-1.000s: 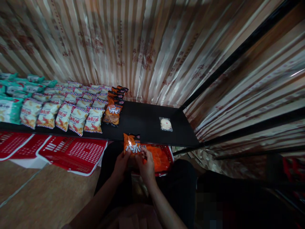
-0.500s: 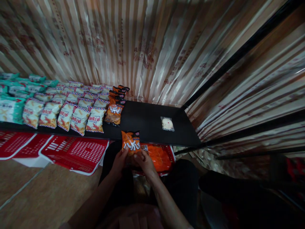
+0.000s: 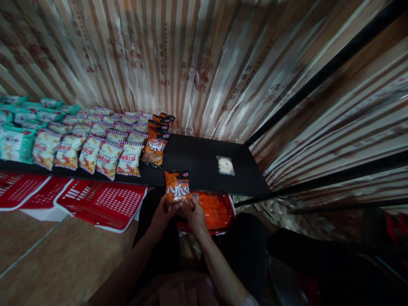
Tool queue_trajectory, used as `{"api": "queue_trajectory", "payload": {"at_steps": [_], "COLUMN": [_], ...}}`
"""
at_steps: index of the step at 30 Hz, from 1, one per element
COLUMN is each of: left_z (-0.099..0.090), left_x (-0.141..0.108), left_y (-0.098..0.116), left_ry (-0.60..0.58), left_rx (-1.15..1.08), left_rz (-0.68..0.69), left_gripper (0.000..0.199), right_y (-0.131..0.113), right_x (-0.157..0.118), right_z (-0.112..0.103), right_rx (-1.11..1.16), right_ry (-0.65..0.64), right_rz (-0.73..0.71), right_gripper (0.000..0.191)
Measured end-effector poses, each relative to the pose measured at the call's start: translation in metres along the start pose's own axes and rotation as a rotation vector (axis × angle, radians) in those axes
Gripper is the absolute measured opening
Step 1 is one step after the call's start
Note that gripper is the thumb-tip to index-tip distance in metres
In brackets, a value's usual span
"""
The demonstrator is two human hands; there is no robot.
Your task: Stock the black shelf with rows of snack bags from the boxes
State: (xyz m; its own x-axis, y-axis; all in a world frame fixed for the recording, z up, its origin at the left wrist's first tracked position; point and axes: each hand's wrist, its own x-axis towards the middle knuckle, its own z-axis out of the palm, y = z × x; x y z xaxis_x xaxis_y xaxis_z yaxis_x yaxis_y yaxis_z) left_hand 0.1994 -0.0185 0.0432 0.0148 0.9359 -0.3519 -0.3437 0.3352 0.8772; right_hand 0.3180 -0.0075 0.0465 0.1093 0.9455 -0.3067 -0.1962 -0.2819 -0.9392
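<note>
An orange snack bag with black ends and white lettering is held upright at the front edge of the black shelf. My left hand grips its lower left corner, and my right hand pinches its lower right part. Behind it on the shelf, a row of orange bags stands beside several white bags with striped edges. A round pale item in a clear wrapper lies alone toward the shelf's right end.
Green bags fill the shelf's far left. Below the shelf hang red baskets. Between my knees, a red basket holds orange packages. Black metal bars cross at the right before a striped curtain.
Both hands have raised the orange bag slightly, and its front now faces up more fully. My fingers have shifted to its lower edge.
</note>
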Motion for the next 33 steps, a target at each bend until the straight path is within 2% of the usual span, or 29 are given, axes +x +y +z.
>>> {"api": "queue_trajectory", "payload": {"at_steps": [5,14,22,27,33], "left_z": [-0.005,-0.015,-0.026,-0.033,-0.037], "left_x": [0.000,-0.003,-0.003,-0.007,-0.017], "left_y": [-0.009,-0.004,-0.012,-0.008,0.000], "left_ry": [-0.088,-0.239,-0.171,-0.174,-0.262], "left_rx": [-0.097,-0.056,0.047,0.048,0.066], "left_rz": [0.008,0.024,0.040,0.047,-0.006], "left_gripper": [0.068,0.069,0.060,0.065,0.062], "right_y": [0.000,0.000,0.005,0.002,-0.010], "right_x": [0.004,0.007,0.003,0.001,0.007], "right_z": [-0.001,0.002,0.009,0.014,0.019], "right_rx": [-0.035,-0.064,-0.057,-0.025,0.065], "right_ry": [-0.009,-0.036,-0.063,-0.123,-0.007], "right_rz": [-0.037,-0.049,-0.049,-0.009,-0.014], "right_gripper": [0.048,0.048,0.048,0.045,0.037]}}
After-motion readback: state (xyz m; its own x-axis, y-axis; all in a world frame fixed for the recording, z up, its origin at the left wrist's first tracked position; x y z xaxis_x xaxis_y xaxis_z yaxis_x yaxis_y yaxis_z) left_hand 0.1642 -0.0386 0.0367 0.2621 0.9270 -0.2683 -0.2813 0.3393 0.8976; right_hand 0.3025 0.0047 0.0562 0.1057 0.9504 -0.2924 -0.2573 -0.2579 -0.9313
